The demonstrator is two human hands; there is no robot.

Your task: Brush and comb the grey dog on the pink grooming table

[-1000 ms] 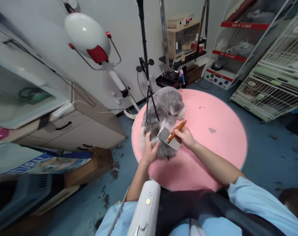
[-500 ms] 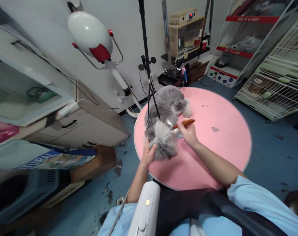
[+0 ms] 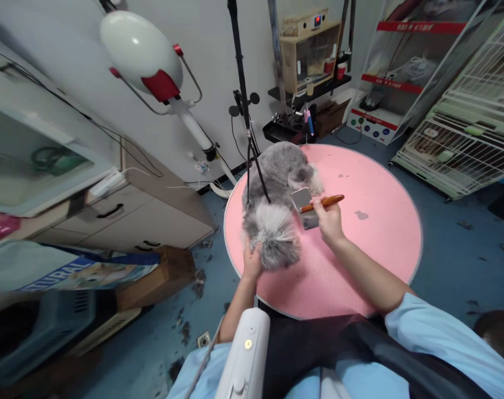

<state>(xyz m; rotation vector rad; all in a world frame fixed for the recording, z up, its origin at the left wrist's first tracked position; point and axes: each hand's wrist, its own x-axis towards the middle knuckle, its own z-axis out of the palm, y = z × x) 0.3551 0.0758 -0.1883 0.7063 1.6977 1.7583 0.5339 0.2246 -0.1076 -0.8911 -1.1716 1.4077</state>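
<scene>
In the head view, a grey furry animal (image 3: 279, 165) lies on a round pink table (image 3: 387, 194) at the centre of the frame, a bushy grey-and-white tuft (image 3: 277, 235) spreading at its lower end. The person's left hand (image 3: 252, 262), just below centre, touches the left edge of that tuft; its fingertips are partly lost in the fur, so one cannot tell how tightly they close. The right hand (image 3: 328, 221), right of centre, is closed around the orange-brown handle of a brush (image 3: 302, 198), thumb and fingers pinching it, while the flat metal head points left beside the animal; whether it touches the fur cannot be told. A black pole (image 3: 239, 61) descends from the top centre, its two dark straps reaching the animal's back. A white-and-red machine (image 3: 139, 50) stands at upper left, a wooden cabinet (image 3: 310, 62) with a clear front at upper right, and wire cages (image 3: 463, 141) along the right edge.
</scene>
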